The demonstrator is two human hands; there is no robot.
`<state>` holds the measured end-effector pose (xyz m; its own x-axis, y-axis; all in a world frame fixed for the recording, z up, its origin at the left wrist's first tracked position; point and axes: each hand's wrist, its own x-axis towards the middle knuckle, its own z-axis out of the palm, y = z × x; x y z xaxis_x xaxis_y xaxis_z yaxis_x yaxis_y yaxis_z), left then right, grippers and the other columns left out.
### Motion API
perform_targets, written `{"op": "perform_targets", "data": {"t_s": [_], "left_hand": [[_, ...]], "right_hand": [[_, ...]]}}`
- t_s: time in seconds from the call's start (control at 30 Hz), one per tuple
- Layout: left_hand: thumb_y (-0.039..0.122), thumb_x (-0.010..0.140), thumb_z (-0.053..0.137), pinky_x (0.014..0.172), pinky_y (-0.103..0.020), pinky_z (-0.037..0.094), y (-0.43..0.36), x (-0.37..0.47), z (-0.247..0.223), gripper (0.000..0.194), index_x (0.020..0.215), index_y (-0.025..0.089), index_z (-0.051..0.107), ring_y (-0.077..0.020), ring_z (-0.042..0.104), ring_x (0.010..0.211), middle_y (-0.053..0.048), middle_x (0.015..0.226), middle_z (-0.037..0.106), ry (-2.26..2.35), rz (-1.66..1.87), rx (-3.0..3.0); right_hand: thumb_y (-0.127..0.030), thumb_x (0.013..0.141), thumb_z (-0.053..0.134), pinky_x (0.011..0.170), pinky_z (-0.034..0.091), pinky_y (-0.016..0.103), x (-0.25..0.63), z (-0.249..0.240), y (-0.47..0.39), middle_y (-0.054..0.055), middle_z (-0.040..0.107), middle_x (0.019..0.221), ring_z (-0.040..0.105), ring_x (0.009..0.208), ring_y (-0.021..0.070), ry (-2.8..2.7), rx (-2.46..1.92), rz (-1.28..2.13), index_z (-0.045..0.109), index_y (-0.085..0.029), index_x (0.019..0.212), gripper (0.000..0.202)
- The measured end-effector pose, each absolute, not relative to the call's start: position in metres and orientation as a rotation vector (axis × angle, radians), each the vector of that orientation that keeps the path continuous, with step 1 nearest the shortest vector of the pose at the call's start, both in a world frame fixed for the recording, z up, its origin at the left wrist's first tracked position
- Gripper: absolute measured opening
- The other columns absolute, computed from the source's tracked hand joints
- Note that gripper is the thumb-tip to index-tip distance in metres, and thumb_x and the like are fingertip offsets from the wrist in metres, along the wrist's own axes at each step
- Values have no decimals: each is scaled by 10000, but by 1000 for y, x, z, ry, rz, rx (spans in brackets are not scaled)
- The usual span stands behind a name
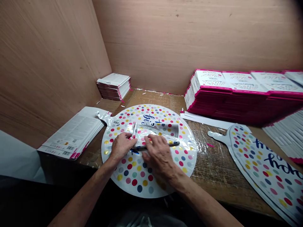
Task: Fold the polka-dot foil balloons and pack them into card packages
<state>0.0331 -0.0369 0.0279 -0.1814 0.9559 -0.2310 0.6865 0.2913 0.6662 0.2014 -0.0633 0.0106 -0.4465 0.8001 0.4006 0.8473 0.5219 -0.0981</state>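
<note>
Head view: folded foil (174,130), long axis left–right, on flat dotted balloon (139,179), bench (205,164) beneath. Left hand (121,145) at its left end, fingers narrow; right hand (159,153) over the middle, fingers slightly parted. Whether either grips: cannot tell. More foil lies right of both hands. Card stacks left (68,134) and right (213,97); any contents hidden.
</note>
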Motion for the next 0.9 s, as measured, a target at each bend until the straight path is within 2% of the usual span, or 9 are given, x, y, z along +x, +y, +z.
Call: {"op": "perform_targets", "data": {"t_s": [0.1, 0.2, 0.3, 0.37, 0.5, 0.6, 0.7, 0.8, 0.9], "left_hand": [[477, 762, 620, 709, -334, 527, -40, 31, 31, 434, 1026, 137, 681, -274, 714, 792, -65, 727, 740, 1981, 522, 1542], [468, 854, 526, 861, -416, 519, -46, 30, 42, 432, 1099, 145, 675, -294, 702, 917, -104, 890, 760, 2036, 648, 1790], [251, 885, 448, 1041, -408, 448, -45, 29, 46, 381, 1203, 194, 650, -255, 573, 1230, -87, 1242, 683, 1503, 830, 2337], [95, 829, 422, 1083, -379, 425, -40, 29, 41, 501, 1263, 242, 626, -219, 457, 1355, -39, 1337, 629, 1057, 671, 2561], [32, 790, 462, 1050, -402, 458, -29, 29, 20, 593, 1293, 306, 618, -250, 516, 1306, -64, 1337, 619, 971, 362, 2626], [106, 796, 547, 1038, -422, 464, -27, 27, 10, 542, 1301, 290, 618, -281, 559, 1249, -104, 1326, 612, 1029, 390, 2599], [90, 760, 547, 1011, -422, 482, -30, 26, 8, 626, 1360, 267, 562, -281, 570, 1218, -104, 1307, 621, 1009, 437, 2615], [16, 771, 438, 1066, -426, 429, -30, 26, 10, 730, 1459, 261, 427, -255, 490, 1316, -78, 1405, 563, 938, 440, 2699], [27, 767, 443, 1102, -449, 380, -25, 23, 15, 720, 1446, 267, 436, -270, 396, 1396, -55, 1428, 549, 840, 303, 2749]], "right_hand": [[-37, 878, 436, 879, 475, 471, 172, 9, -58, 218, 635, 1052, 567, 966, 306, -2526, -1441, -160, 611, -45, 1144, 318], [-43, 898, 442, 925, 460, 471, 183, 8, -60, 227, 606, 1154, 550, 1042, 307, -2615, -1336, -209, 594, -58, 1189, 328], [-103, 944, 459, 986, 438, 460, 226, 14, -76, 164, 580, 1241, 544, 1084, 276, -2744, -1065, -148, 529, -156, 1316, 382], [-151, 963, 472, 988, 446, 442, 255, 18, -86, 130, 581, 1257, 550, 1090, 255, -2854, -860, -58, 506, -208, 1350, 392], [-150, 939, 503, 993, 469, 414, 291, 16, -85, 140, 580, 1311, 546, 1178, 243, -2816, -780, 103, 509, -181, 1349, 411], [-174, 888, 540, 987, 494, 409, 301, 6, -72, 171, 569, 1343, 541, 1228, 250, -2655, -863, 189, 514, -135, 1348, 462], [-168, 909, 505, 1032, 472, 428, 304, -1, -65, 155, 589, 1340, 542, 1250, 241, -2621, -880, 141, 576, -149, 1283, 382], [-129, 954, 439, 1069, 445, 416, 306, 0, -66, 128, 597, 1350, 521, 1289, 219, -2697, -856, 86, 603, -162, 1250, 340], [-159, 946, 467, 1049, 450, 418, 308, 4, -67, 131, 577, 1379, 518, 1296, 240, -2734, -838, 189, 603, -172, 1266, 348]]}}
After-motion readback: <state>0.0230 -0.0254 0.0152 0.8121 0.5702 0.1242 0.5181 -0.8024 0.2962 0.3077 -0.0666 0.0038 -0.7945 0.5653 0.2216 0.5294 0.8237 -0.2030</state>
